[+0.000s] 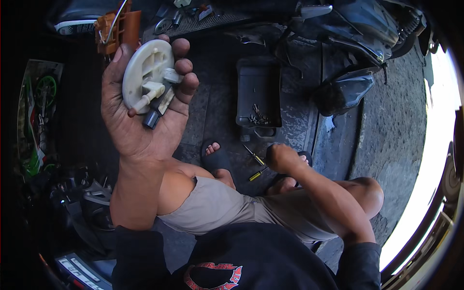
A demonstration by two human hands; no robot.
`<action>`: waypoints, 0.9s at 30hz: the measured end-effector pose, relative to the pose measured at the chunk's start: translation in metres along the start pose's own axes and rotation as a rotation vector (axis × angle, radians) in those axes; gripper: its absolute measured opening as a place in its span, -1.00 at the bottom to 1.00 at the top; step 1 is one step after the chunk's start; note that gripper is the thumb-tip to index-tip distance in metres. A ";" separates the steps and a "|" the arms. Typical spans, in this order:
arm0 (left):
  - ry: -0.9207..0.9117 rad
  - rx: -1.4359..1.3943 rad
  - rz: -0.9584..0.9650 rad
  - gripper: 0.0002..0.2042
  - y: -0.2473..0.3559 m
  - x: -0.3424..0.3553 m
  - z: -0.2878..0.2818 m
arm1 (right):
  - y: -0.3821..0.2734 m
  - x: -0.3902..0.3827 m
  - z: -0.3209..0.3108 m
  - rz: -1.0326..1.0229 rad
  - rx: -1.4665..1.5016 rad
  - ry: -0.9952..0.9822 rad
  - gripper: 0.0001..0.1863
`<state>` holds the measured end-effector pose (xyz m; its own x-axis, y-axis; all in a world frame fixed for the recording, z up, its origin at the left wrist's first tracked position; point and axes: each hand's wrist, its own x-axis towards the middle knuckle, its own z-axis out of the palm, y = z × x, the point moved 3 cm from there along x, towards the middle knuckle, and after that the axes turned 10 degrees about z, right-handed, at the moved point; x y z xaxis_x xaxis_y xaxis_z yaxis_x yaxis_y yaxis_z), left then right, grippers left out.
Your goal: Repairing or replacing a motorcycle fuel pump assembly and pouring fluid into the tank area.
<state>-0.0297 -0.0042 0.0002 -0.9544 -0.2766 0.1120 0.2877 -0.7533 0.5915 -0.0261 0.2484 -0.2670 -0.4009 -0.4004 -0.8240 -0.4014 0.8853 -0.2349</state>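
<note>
My left hand (145, 125) is raised palm up, its fingers curled around a round white plastic part (139, 72) with molded ribs, a short spout and a black connector (152, 119). An orange plastic component (128, 30) with a metal wire rod shows just beyond my fingertips, partly hidden by the hand. My right hand (285, 158) is low above my right foot, fingers curled, and whatever they may hold is hidden. Two yellow-handled screwdrivers (256, 178) lie on the dark floor beside it.
A black tray (258, 82) holds small metal hardware. Dark scooter body panels (348, 38) fill the upper right. A ridged mat (193, 21) with small parts is at the top. Green-wheeled items (46, 96) stand at the left. My knees and sandalled feet (215, 154) are below.
</note>
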 end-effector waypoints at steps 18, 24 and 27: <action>0.089 0.091 0.369 -0.51 0.148 -0.052 -0.049 | -0.036 0.065 0.148 -0.219 -0.246 -0.015 -0.58; 0.102 -0.051 0.557 -0.56 0.171 -0.069 -0.065 | -0.011 0.080 0.162 -0.131 -0.397 -0.032 -0.61; 0.136 -0.046 0.623 -0.56 0.180 -0.074 -0.070 | -0.023 0.089 0.149 -0.225 -0.370 0.161 -0.68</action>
<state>0.0985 -0.1609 0.0422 -0.5896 -0.7418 0.3197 0.7913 -0.4509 0.4130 0.0704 0.2278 -0.4121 -0.3811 -0.6304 -0.6763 -0.7482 0.6400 -0.1749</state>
